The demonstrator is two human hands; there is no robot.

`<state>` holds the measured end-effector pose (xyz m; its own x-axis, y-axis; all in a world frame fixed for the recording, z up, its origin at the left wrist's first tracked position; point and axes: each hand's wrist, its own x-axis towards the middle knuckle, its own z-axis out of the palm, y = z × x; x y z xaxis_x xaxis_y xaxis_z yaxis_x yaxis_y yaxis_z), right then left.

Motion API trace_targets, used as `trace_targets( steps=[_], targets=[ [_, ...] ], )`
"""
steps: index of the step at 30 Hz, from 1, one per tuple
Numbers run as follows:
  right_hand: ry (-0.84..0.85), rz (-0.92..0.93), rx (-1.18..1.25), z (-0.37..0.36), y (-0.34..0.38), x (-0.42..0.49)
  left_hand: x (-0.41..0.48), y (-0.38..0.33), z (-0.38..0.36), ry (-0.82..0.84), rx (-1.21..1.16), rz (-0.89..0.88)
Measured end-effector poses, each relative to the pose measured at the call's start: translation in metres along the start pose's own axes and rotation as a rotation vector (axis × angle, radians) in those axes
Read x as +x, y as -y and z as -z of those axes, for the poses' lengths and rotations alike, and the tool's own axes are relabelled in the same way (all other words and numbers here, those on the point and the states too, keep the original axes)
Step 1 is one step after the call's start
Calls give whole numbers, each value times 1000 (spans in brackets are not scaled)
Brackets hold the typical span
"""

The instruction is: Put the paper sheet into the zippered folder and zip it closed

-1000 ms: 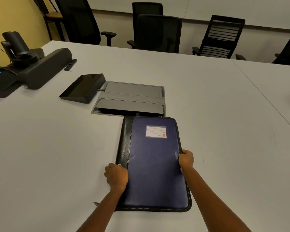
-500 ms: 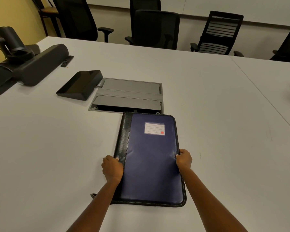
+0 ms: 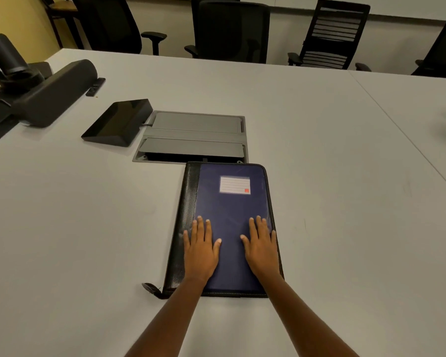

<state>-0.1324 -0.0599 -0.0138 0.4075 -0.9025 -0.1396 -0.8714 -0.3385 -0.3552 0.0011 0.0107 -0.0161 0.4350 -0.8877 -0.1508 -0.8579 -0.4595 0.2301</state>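
Note:
A dark blue zippered folder (image 3: 232, 210) with a black spine and a white label lies closed and flat on the white table, its spine to the left. Its zip pull tab (image 3: 150, 289) sticks out at the near left corner. My left hand (image 3: 200, 249) rests flat on the cover near the spine, fingers spread. Flat on the cover's right side lies my right hand (image 3: 261, 247), fingers apart. Neither hand grips anything. No paper sheet is in sight.
Just beyond the folder a grey cable hatch (image 3: 193, 136) is set into the table (image 3: 332, 202). A black tablet stand (image 3: 117, 122) sits left of it, and a black conference bar with camera (image 3: 36, 91) at far left. Black office chairs (image 3: 232, 29) line the far edge.
Both hands let go of the folder's side edges and now lie flat, palms down, on its cover. The folder sits where it was set down.

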Motion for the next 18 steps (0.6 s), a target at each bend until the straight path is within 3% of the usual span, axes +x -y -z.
trace_targets(
  steps=[7,18],
  targets=[
    [5,24,-18,-9,-5,-22,-9,-19,-15,43,2,-98],
    [33,47,-33,-7,-9,-30,-12,-23,-15,50,48,-98]
  ],
)
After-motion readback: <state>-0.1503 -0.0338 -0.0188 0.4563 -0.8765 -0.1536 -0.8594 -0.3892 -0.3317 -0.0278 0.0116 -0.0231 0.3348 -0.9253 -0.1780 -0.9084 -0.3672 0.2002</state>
